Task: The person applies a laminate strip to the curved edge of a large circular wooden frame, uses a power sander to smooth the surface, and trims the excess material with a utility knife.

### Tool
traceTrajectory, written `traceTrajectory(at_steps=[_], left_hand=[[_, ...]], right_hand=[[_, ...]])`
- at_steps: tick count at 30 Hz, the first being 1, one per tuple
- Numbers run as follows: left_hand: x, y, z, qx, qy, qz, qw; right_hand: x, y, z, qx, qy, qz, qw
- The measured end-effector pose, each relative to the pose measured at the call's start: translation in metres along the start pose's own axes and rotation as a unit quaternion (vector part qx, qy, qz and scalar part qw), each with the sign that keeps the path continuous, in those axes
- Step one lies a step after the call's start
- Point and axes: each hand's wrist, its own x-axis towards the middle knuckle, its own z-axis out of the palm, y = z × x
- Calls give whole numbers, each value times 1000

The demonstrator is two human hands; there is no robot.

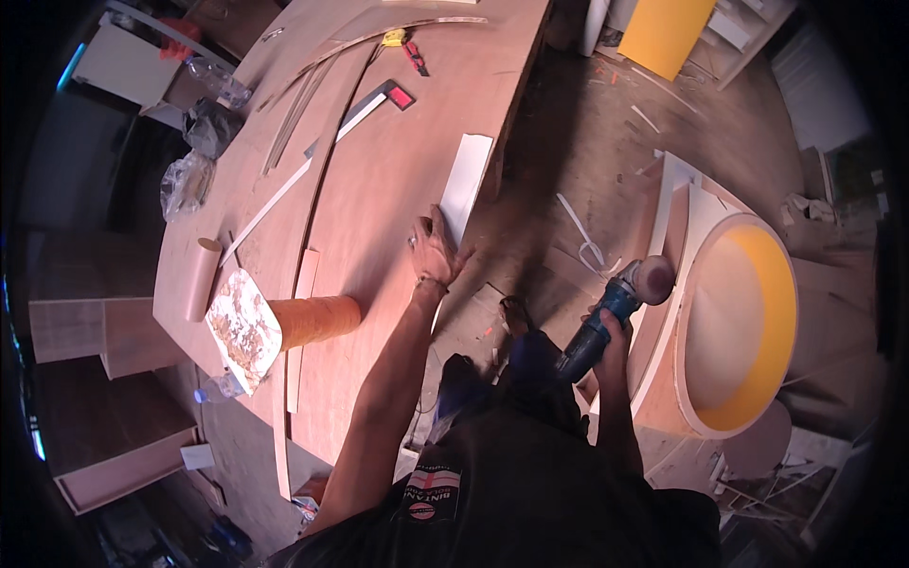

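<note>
My left hand [436,254] lies at the right edge of the wooden tabletop [379,180], gripping the lower end of a white strip [466,175]. The thumb reaches out past the table edge, and the other fingers are bent over the strip and the wood. In my right hand [614,343] is a blue-and-black angle grinder [606,322], held off the table with its round disc head pointing away from me. That disc is close to the curved side of a large wooden drum-shaped piece [684,331] with a yellow inner wall.
On the table are a combination square [365,115], a yellow tape measure [395,38], a red-and-black cutter [414,57], an orange cylinder [322,320] with a stained white plate, and a small tube [203,279]. A yellow panel [666,36] stands at the back right. Offcuts litter the floor.
</note>
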Motion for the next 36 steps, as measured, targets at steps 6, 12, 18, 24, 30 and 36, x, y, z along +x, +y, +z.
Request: traceTrajectory(at_steps=[6,12,18,24,30,36], left_hand=[[-154,61,-40,-349,-253,33,902],[-255,69,-62,-519,-332,43,786],[-252,41,-103,-647,-487,44,585],[-255,50,-95,-598,-401,87,689],[-243,43,-91,-585,-483,-42,650],[-237,52,-86,-590,-494,-36,638]], right_hand=[[-65,9,37,-31,16,-38,999],[-108,22,62,-178,-10,-150,972],[-149,0,85,136,-234,32,962],[-125,14,78,257,-344,48,902],[-141,14,98,243,-180,54,952],[-128,26,71,308,-223,56,923]])
